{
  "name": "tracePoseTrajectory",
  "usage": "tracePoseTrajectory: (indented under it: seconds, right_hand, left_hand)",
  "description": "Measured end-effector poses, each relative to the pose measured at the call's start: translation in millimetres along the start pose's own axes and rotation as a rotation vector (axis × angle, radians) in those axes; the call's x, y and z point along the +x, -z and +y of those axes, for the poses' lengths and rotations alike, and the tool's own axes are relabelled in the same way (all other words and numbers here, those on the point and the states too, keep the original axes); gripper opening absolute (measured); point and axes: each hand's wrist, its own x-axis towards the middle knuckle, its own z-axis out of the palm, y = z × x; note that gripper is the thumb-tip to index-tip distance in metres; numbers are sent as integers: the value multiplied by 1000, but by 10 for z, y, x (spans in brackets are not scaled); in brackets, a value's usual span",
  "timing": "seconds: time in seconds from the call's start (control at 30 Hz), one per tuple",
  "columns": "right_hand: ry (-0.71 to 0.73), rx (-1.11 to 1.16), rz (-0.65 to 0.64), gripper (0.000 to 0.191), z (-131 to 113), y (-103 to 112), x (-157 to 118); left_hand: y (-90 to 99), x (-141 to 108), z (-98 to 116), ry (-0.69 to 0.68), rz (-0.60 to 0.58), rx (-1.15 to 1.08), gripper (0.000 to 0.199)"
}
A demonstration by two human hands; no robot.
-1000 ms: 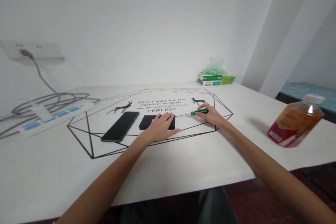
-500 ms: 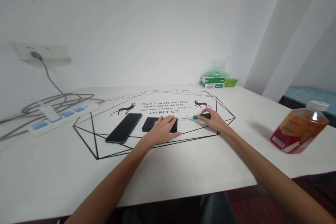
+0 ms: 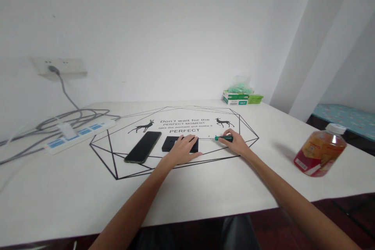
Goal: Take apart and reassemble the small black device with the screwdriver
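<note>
My left hand (image 3: 182,151) lies over a flat black box (image 3: 169,143). Its fingers reach across the top to the far side and the thumb is stretched out along the near side, bracing the box against the table. In my right hand (image 3: 236,142) the fingers are wrapped round the green and black handle of a screwdriver (image 3: 217,138). Its thin shaft lies level and points left, with the tip at the right side of the box. What the tip touches is too small to make out. A tiny dark speck sits on the table just behind the shaft.
Left of the box lies a black phone (image 3: 143,147). A white power strip (image 3: 80,136) with tangled grey cables (image 3: 79,115) is further left. A bottle of orange drink (image 3: 320,152) stands at the right. Green and white boxes (image 3: 236,97) sit at the back by the wall.
The whole view has shifted slightly as the head moved. The right fingers have shifted a little on the screwdriver handle, while the left hand stays on the box.
</note>
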Motion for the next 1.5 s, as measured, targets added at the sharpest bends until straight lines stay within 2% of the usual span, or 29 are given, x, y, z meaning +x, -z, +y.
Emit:
tracePoseTrajectory:
  seconds: [0.17, 0.27, 0.37, 0.5, 0.63, 0.73, 0.87, 1.1, 1.3, 1.4, 1.5]
  right_hand:
    - [-6, 105, 3, 43, 14, -3, 10]
    - [-66, 222, 20, 46, -12, 21, 24]
    - [-144, 306, 143, 45, -19, 91, 56]
    - [-118, 145, 420, 35, 27, 197, 99]
    - [-160, 6, 509, 24, 49, 233, 99]
    - [-198, -80, 555, 23, 29, 230, 82]
    - [-246, -133, 573, 24, 11, 230, 70]
    - [-301, -186, 525, 22, 29, 223, 84]
    - [-291, -177, 527, 22, -17, 235, 63]
    - [-281, -137, 556, 22, -41, 250, 62]
    - [-234, 28, 566, 25, -72, 260, 68]
  left_hand:
    - [10, -6, 9, 6, -9, -7, 63]
    - [9, -5, 5, 18, -13, -13, 63]
    - [1, -1, -8, 34, -19, -12, 63]
    - [13, 7, -11, 24, -31, -22, 62]
    - [38, 14, -2, 27, -45, -33, 63]
    - [46, 12, -2, 24, -42, -32, 62]
    - [62, 7, 4, 29, -47, -36, 61]
    - [82, 21, 21, 41, -66, -50, 62]
    - [99, 17, 36, 55, -83, -57, 62]
    - [88, 14, 33, 52, -51, -67, 62]
    - [65, 23, 32, 53, 56, -111, 54]
